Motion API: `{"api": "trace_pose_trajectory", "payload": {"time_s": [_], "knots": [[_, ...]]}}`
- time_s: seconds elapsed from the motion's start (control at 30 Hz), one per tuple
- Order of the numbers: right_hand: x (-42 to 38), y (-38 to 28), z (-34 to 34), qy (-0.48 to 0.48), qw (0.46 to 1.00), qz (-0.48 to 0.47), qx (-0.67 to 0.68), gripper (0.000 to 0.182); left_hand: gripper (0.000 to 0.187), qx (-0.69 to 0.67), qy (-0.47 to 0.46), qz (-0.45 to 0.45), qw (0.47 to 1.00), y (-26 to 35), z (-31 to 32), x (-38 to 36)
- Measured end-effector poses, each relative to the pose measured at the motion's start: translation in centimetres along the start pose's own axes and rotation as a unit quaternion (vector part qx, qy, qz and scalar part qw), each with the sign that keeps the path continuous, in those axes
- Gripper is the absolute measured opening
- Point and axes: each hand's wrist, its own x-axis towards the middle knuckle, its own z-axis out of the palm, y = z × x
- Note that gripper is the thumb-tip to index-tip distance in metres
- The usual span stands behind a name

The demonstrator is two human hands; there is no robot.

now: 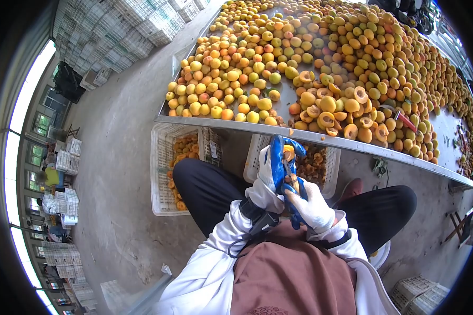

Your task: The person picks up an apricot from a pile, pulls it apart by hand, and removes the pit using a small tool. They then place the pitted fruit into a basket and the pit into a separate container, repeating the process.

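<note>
My left hand (275,165), in a blue and white glove, holds an apricot (288,153) just in front of the table edge. Close below it, my right hand (309,202), in a similar glove, is closed around the handle of a small tool (291,181), whose tip reaches toward the apricot. The fruit is partly hidden by the fingers and the tool. Beyond my hands, the metal table (226,124) bears a large heap of whole apricots (231,76), with cut halves (326,119) near the front edge.
A white crate (155,181) with apricot halves stands left of my legs. Another crate (331,176) with darker pieces is under the table edge. A red-handled tool (406,121) lies among the fruit. Stacked crates (126,31) stand at the back left.
</note>
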Motion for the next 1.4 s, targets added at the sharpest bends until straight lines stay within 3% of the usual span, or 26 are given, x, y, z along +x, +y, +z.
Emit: {"api": "trace_pose_trajectory", "payload": {"time_s": [0.07,0.47,0.6,0.67,0.8,0.87,1.03,1.13,1.23,1.3,1.4], "knots": [[0.1,0.3,0.1,0.028,0.998,-0.056,-0.001,0.025,0.049,0.076,-0.003,0.075,0.994,-0.6,-0.1,0.3],[0.3,0.6,0.5,0.144,0.953,-0.18,-0.198,0.022,0.053,0.089,0.045,0.059,0.993,-0.2,1.9,-0.7],[0.2,0.5,-0.3,0.107,0.959,-0.169,-0.201,0.023,0.057,0.088,0.051,0.073,0.992,-0.8,1.3,-0.7],[-0.2,-0.9,-0.8,0.012,0.994,-0.032,-0.102,0.023,0.057,0.092,0.05,0.058,0.993,-0.6,1.2,-0.8],[-0.1,0.2,-0.7,0.01,0.995,-0.044,-0.089,0.021,0.056,0.104,0.029,0.062,0.992,-0.5,1.0,-0.9],[0.1,1.7,0.4,0.139,0.938,-0.236,-0.213,0.021,0.056,0.107,0.026,0.075,0.991,-0.1,1.5,-1.0],[-0.3,1.5,1.1,0.182,0.921,-0.136,-0.317,0.025,0.055,0.089,0.035,0.063,0.993,-0.4,1.9,-1.4],[0.3,2.5,0.9,0.181,0.922,-0.158,-0.303,0.025,0.055,0.075,0.058,0.052,0.994,-0.4,2.3,-1.9],[0.3,2.1,-0.3,0.107,0.943,-0.243,-0.201,0.026,0.054,0.105,0.056,0.102,0.988,-0.3,2.3,-2.0],[-0.7,0.1,-1.0,-0.03,0.999,-0.026,-0.038,0.028,0.055,0.075,0.038,0.038,0.996,0.3,2.3,-1.9],[-0.9,1.0,-1.9,-0.095,0.993,0.002,0.07,0.027,0.057,0.041,-0.005,-0.008,0.999,0.3,1.8,-1.4]]}}
